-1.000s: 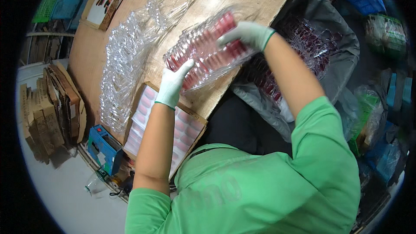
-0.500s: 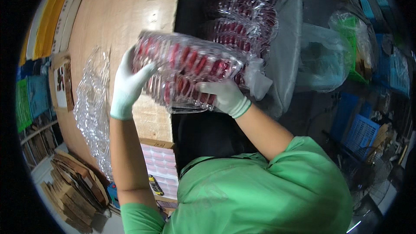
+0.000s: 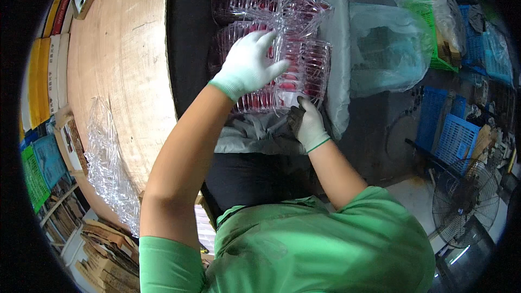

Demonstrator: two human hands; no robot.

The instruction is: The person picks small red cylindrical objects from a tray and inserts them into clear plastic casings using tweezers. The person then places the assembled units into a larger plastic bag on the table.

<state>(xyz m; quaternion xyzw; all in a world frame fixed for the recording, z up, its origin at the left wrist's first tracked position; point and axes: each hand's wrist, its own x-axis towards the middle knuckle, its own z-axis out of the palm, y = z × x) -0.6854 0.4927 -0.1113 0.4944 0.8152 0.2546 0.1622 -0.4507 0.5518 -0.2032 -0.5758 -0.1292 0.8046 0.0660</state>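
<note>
Stacks of clear plastic blister trays with dark red pieces in them [image 3: 290, 68] lie in a container lined with grey cloth [image 3: 336, 70]. My left hand [image 3: 247, 68], in a white glove, reaches over the near stacks with its thumb held away from its fingers; it is open, and some fingertips are partly hidden against the plastic. At the near right corner of the stacks is my right hand [image 3: 312, 125], in a white glove with a darkened finger side. Its thumb and fingers stand apart beside a white piece [image 3: 288, 99], so it looks open.
A wooden tabletop [image 3: 125, 49] borders the container on the left, with crumpled clear plastic trays [image 3: 108, 168] on it. To the right hangs a translucent plastic bag [image 3: 388, 49]. Farther right are a blue basket [image 3: 456, 135] and a standing fan [image 3: 467, 195].
The bundle of trays, held between both hands over the table edge, has moved right into the container and been let go. The view has shifted right.
</note>
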